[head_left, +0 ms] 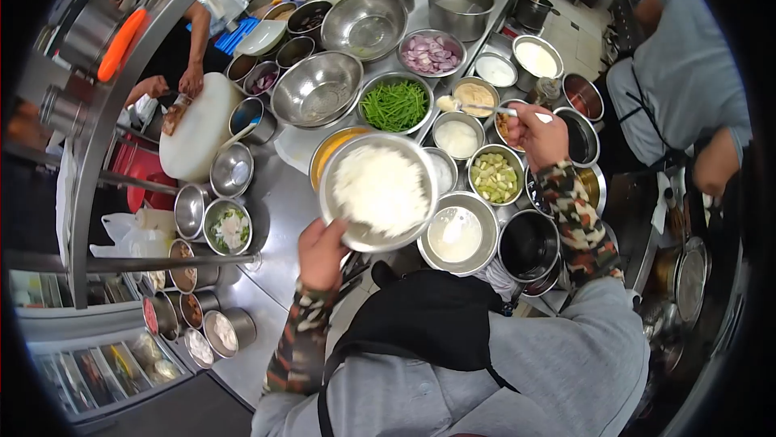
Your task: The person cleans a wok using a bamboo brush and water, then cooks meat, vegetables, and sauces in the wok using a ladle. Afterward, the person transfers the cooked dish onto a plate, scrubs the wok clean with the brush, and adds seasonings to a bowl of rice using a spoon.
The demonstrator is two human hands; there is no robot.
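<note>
My left hand (323, 253) grips the near left rim of a metal bowl (330, 215) full of white rice (381, 186). The bowl hangs over the worktop and partly covers an orange-rimmed container (333, 148). In my right hand (537, 135) is the white handle of a spoon (477, 106), its bowl end over the containers and carrying something pale. Close to the spoon stand a container of beige powder (475, 96) and one of white powder (456, 139). Chopped green vegetable (495, 177) fills a container below them.
Behind the rice are cut greens (394, 105), sliced onions (431, 54) and empty metal bowls (317, 88). A pan of pale liquid (454, 233) stands near my body. One person (687, 73) is at the right; another person's hands (191, 80) work at a white board (202, 130) on the left.
</note>
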